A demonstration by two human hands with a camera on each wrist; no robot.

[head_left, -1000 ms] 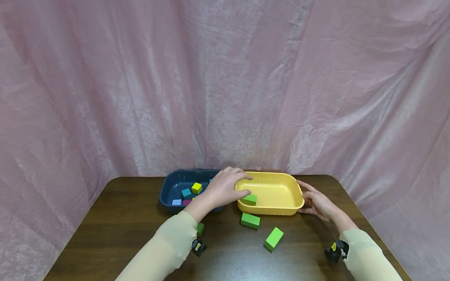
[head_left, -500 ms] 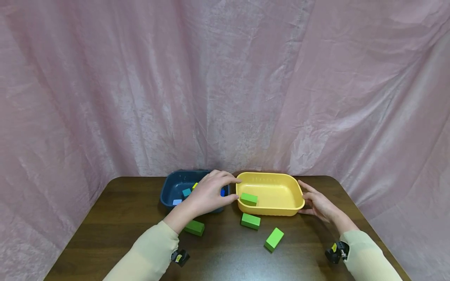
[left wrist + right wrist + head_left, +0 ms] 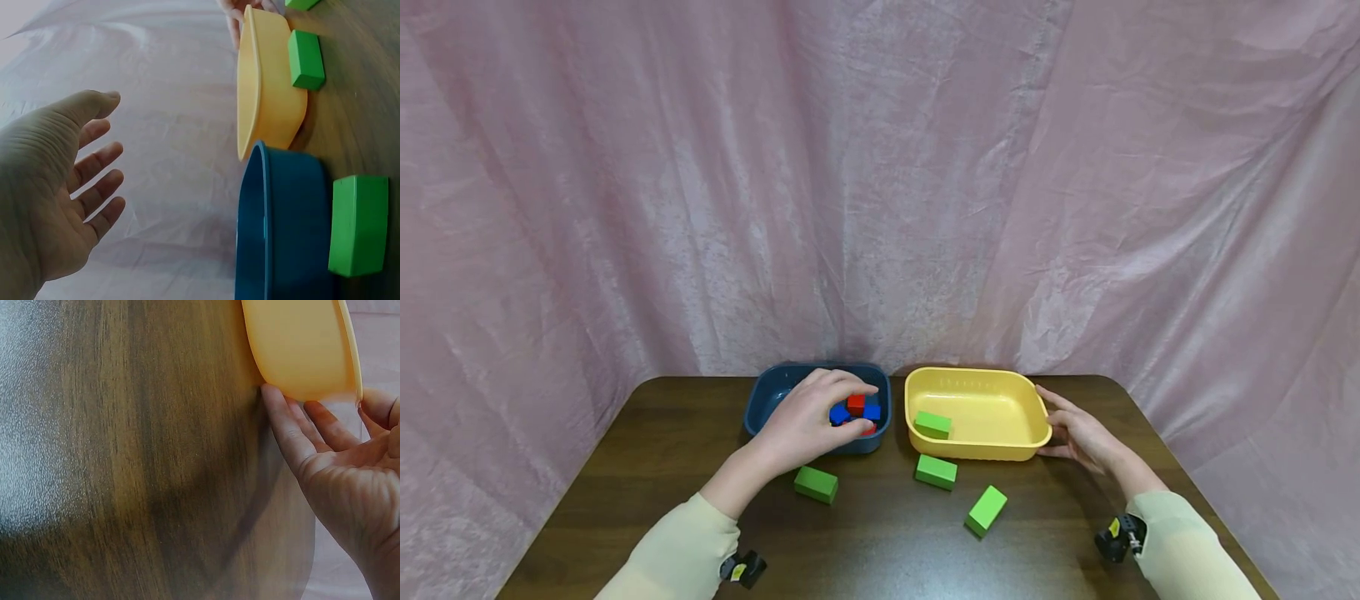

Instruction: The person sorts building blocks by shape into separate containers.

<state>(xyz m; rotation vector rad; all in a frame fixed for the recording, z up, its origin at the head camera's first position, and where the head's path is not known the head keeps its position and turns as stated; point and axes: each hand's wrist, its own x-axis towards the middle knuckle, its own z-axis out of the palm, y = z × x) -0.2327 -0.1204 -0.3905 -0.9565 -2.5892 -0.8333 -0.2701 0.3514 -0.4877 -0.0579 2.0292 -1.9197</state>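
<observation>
My left hand (image 3: 808, 421) hovers over the dark blue bin (image 3: 763, 392) with its fingers loosely bent and nothing between them. In the left wrist view the palm of that hand (image 3: 56, 194) is bare and apart from the bin's rim. Red blocks (image 3: 856, 405) and blue blocks (image 3: 872, 412) show inside the blue bin past the thumb; the hand hides the rest. At the right end of the yellow bin (image 3: 985, 450), my right hand (image 3: 1082, 437) touches the outer wall with spread, fairly straight fingers. One green block (image 3: 932, 425) lies in the yellow bin's left part.
Three green blocks lie on the brown table (image 3: 887, 550): a left one (image 3: 816, 484) before the blue bin, a middle one (image 3: 936, 472) before the yellow bin, and a right one (image 3: 986, 511) nearer me. A pink curtain (image 3: 880, 183) hangs behind.
My left hand has moved left, from the yellow bin's left edge to above the blue bin. The left green block on the table has come into full view. The right hand stays put.
</observation>
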